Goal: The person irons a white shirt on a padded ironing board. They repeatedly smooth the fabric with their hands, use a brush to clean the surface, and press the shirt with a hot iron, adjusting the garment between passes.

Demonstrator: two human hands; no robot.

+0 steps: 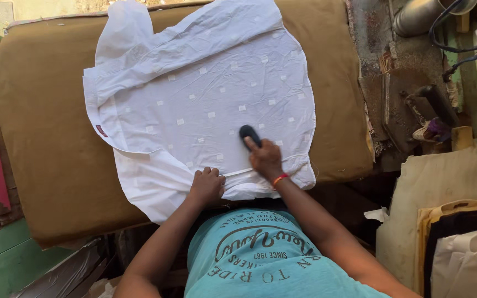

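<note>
While the right hand clamps a dark handle, its tool stays hidden. Left hand fists white shirt; small red label at its edge

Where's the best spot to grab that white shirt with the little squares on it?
Probably the near hem of the white square-dotted cotton shirt, from the person's side. That edge hangs loose over the brown padded table, where the left hand already bunches it; the rest lies flat.

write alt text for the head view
Seen from above, the right hand presses a small dark object onto a white shirt spread on a brown padded table. The left hand pins the shirt's near edge.
</note>
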